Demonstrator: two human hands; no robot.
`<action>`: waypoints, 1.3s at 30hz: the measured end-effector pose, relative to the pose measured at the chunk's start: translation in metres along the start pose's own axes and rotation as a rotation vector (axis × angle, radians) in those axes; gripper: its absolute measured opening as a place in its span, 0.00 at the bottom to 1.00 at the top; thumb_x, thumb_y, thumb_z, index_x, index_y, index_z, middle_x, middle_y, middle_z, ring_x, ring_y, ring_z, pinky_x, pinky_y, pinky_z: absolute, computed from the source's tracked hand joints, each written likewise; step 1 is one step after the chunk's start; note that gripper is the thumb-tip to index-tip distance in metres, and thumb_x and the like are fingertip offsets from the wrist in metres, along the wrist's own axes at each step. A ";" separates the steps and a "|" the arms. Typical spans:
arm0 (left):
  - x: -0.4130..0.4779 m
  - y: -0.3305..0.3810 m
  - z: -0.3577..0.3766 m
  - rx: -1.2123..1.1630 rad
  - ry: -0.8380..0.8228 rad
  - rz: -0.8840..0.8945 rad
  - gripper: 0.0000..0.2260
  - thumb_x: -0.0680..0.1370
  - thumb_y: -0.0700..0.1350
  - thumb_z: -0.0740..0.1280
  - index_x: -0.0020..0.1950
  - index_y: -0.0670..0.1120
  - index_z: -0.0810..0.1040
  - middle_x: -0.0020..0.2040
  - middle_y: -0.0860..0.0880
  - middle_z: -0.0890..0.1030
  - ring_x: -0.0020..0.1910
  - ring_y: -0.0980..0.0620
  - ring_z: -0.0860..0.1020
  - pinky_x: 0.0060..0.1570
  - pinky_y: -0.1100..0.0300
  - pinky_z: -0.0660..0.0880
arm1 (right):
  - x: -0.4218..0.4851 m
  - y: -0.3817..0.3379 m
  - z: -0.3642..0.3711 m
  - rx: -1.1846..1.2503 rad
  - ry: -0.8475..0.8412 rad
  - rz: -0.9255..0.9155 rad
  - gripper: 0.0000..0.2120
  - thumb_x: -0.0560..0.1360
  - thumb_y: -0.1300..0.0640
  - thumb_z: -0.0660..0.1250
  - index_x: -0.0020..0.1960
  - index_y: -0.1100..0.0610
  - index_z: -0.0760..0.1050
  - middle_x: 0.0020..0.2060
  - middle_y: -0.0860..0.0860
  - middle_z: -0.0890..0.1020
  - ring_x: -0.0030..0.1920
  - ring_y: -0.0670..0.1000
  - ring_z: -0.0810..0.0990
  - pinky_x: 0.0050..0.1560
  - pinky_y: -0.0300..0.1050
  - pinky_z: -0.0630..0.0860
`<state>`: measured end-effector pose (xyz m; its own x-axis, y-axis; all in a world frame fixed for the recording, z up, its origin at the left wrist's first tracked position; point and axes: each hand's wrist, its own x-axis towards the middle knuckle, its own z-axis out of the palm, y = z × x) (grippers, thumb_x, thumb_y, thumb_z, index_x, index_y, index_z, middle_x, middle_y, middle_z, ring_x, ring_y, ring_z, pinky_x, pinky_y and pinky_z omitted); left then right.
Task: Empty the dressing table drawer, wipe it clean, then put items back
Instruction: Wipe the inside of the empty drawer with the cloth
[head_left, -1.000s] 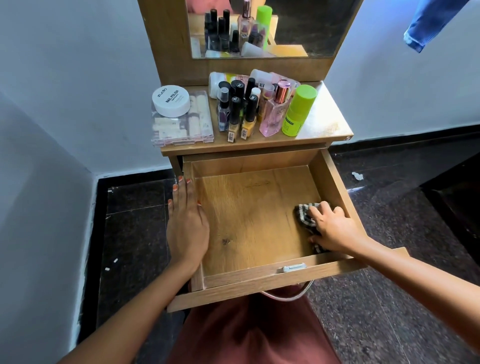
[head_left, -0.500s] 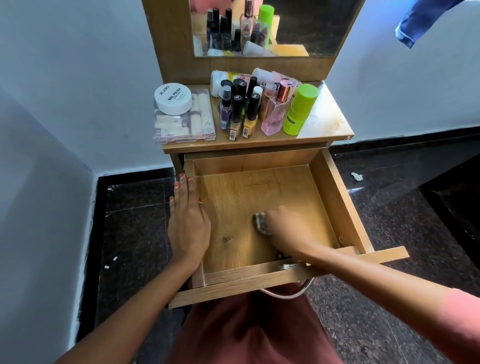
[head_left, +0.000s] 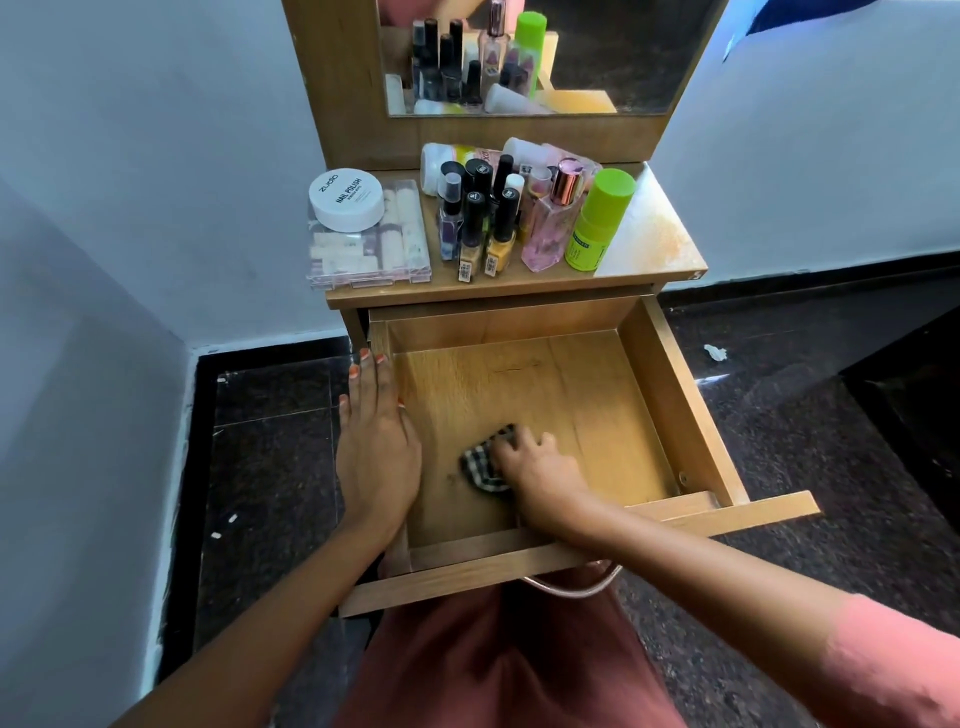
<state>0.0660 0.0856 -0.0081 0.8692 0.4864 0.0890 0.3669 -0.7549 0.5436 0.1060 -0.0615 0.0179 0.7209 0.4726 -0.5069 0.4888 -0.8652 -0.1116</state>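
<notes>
1 cloth (head_left: 480, 464) under right fingers (head_left: 522, 444).

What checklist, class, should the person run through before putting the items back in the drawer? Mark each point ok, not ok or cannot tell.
1. Drawer pulled fully open: ok.
2. Drawer emptied: ok, only the cloth and the right hand are inside.
3. Drawer steadied: ok, the left hand rests flat on its left wall.
4. Whole floor wiped: cannot tell; the cloth is at the front left, and a dark spot shows beside it.
5. Cloth out of the drawer: not ok, the right hand presses it on the floor.
6. Items within reach: ok, the bottles and the clear box stand on the tabletop.
</notes>
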 end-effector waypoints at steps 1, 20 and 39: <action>0.000 0.000 0.000 0.000 0.001 -0.002 0.23 0.80 0.39 0.52 0.75 0.42 0.53 0.77 0.45 0.52 0.76 0.49 0.50 0.75 0.53 0.49 | -0.002 0.011 -0.001 -0.011 0.000 0.017 0.23 0.75 0.68 0.57 0.68 0.57 0.59 0.67 0.58 0.62 0.64 0.60 0.65 0.57 0.51 0.73; -0.001 -0.001 0.001 -0.030 0.001 -0.008 0.22 0.81 0.40 0.51 0.75 0.44 0.51 0.77 0.47 0.51 0.76 0.51 0.48 0.74 0.56 0.48 | 0.002 0.103 -0.014 0.038 0.148 0.264 0.21 0.76 0.67 0.58 0.67 0.58 0.61 0.66 0.59 0.63 0.62 0.60 0.68 0.57 0.55 0.75; 0.000 0.001 0.001 -0.083 0.007 -0.018 0.23 0.81 0.39 0.51 0.75 0.45 0.49 0.77 0.49 0.49 0.76 0.53 0.46 0.71 0.62 0.45 | 0.071 0.101 -0.040 -0.070 0.454 0.281 0.16 0.79 0.63 0.55 0.66 0.57 0.68 0.63 0.58 0.73 0.58 0.61 0.75 0.45 0.51 0.74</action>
<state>0.0669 0.0846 -0.0084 0.8602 0.5029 0.0845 0.3531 -0.7070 0.6128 0.2261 -0.1082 0.0046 0.9609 0.2630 -0.0867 0.2672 -0.9628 0.0403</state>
